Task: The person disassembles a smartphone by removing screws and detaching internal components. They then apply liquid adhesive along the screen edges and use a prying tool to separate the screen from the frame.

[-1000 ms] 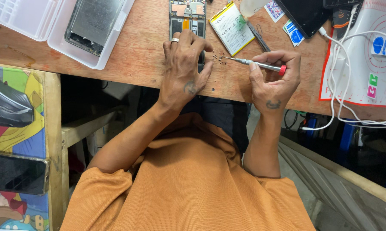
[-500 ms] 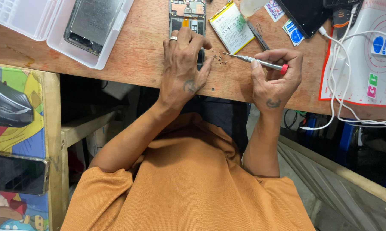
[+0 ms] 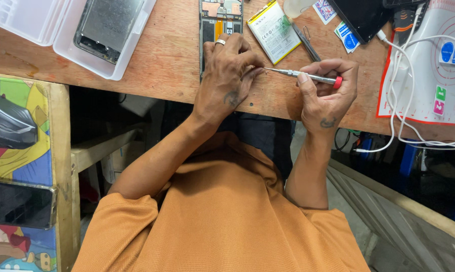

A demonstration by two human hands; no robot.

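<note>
Single head view, steeply downward, close above wooden bench

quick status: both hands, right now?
Left hand: palm down on the opened phone, fingers curled; cannot tell if it grips anything.
Right hand: closed on the red-capped screwdriver, tip at left fingertips.

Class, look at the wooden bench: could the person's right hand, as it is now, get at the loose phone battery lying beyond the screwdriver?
Probably yes. The battery lies bare on the bench just beyond the right hand, nothing between them. But that hand's grip is taken by the screwdriver, so it would need freeing first.
</note>
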